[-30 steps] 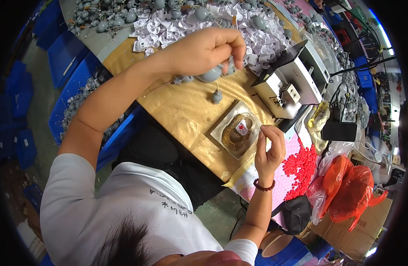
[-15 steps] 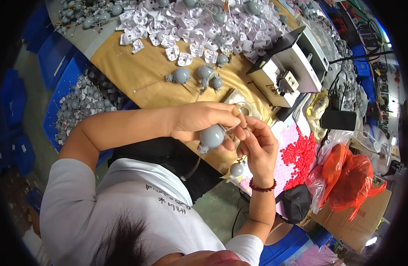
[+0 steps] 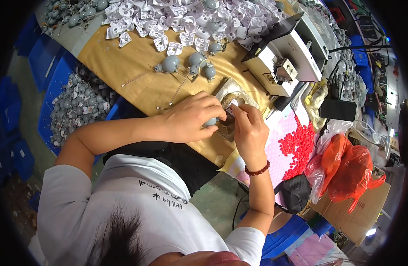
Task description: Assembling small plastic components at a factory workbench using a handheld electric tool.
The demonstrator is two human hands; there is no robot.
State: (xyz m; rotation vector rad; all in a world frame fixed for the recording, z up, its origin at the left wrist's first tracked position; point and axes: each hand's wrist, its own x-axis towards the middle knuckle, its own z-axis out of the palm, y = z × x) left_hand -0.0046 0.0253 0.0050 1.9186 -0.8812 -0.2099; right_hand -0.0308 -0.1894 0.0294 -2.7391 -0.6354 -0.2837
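Observation:
My left hand (image 3: 190, 117) is closed over a grey ball-shaped part (image 3: 210, 121), which is mostly hidden under its fingers. Beside it, my right hand (image 3: 251, 131) pinches a small white plastic piece (image 3: 233, 105) at the metal block (image 3: 248, 98), which has a rounded hollow. Both hands are low over the near side of the tan-covered table (image 3: 124, 66), fingertips almost meeting. Just beyond my left hand lie several grey balls (image 3: 170, 64) with thin wires (image 3: 179, 88) trailing toward me.
A heap of white plastic brackets (image 3: 177, 22) covers the far table. To the right stand a white box-shaped device (image 3: 275, 71), red small pieces (image 3: 297, 146) on a pink sheet, a phone (image 3: 338, 109) and red plastic bags (image 3: 350, 170). A blue bin (image 3: 46, 113) of grey parts sits left.
Both hands have moved away from my body, down to the metal block. The grey ball, earlier in plain sight in my left hand, is now mostly covered by fingers.

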